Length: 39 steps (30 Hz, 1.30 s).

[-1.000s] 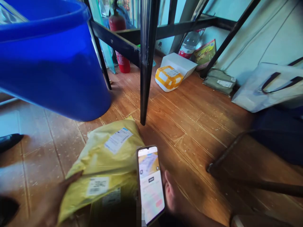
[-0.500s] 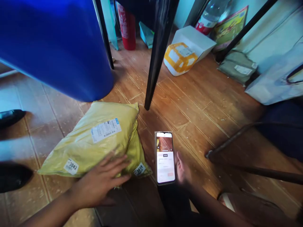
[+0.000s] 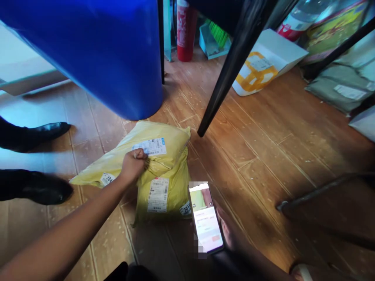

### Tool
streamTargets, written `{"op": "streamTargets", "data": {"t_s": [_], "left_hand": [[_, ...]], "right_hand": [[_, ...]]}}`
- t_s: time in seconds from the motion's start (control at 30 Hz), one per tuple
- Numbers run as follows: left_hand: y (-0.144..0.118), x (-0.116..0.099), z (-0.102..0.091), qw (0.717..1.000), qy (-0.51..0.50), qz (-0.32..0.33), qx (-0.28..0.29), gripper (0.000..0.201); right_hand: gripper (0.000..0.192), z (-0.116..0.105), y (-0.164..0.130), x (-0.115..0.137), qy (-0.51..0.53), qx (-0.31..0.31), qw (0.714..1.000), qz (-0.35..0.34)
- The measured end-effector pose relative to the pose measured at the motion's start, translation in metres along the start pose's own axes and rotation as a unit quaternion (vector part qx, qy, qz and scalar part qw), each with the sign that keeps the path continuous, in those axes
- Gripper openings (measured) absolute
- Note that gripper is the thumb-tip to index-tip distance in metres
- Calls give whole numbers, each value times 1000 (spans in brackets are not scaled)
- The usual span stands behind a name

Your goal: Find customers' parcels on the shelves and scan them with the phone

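My left hand (image 3: 133, 164) is closed on the upper yellow parcel bag (image 3: 162, 130), its fingers gripping the plastic beside the white shipping label (image 3: 156, 146). A lower yellow parcel bag (image 3: 177, 175) lies partly under it, with its own label (image 3: 158, 195) and a number sticker (image 3: 185, 208) showing. The upper bag's number sticker (image 3: 107, 179) is partly behind my left wrist. In my right hand (image 3: 227, 228) is a smartphone (image 3: 207, 222), its lit screen facing up, close to the lower bag's right corner.
A blue bin (image 3: 131, 70) stands behind the bags. A black table leg (image 3: 219, 93) comes down to their right. Another person's black shoes (image 3: 49, 187) are at left. Farther right are a taped box (image 3: 254, 74), a grey parcel (image 3: 336, 88) and a metal chair leg (image 3: 310, 191).
My left hand has closed on the upper yellow bag and shifted it up and away, uncovering the lower bag's label. The phone has tilted and sits lower in view. The camera view has shifted left.
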<state>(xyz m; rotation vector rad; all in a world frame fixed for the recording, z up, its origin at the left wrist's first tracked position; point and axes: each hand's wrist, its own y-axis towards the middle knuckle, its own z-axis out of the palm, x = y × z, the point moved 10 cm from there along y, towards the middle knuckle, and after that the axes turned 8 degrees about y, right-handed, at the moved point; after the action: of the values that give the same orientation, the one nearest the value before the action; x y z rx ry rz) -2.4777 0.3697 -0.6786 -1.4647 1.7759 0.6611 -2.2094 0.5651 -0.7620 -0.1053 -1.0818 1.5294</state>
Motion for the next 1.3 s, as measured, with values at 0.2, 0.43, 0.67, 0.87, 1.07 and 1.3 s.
{"op": "streamTargets", "data": {"t_s": [0.2, 0.43, 0.67, 0.87, 1.07, 1.3], "left_hand": [[3, 6, 10, 998, -12, -18, 61, 22], [-2, 7, 17, 994, -30, 0, 101, 21], [-4, 6, 22, 991, -29, 4, 128, 21], [-4, 1, 19, 994, -10, 2, 109, 19], [-9, -16, 4, 999, -11, 6, 51, 19], [4, -1, 12, 997, -34, -23, 67, 21]], "right_hand": [[39, 26, 4, 0, -57, 26, 998, 20], [60, 36, 9, -18, -46, 68, 993, 80], [58, 43, 4, -24, -58, 86, 991, 85], [57, 63, -8, -20, -140, 177, 969, 97], [57, 116, -36, -39, -137, 289, 924, 207], [51, 146, -37, -53, -110, 264, 939, 193]]}}
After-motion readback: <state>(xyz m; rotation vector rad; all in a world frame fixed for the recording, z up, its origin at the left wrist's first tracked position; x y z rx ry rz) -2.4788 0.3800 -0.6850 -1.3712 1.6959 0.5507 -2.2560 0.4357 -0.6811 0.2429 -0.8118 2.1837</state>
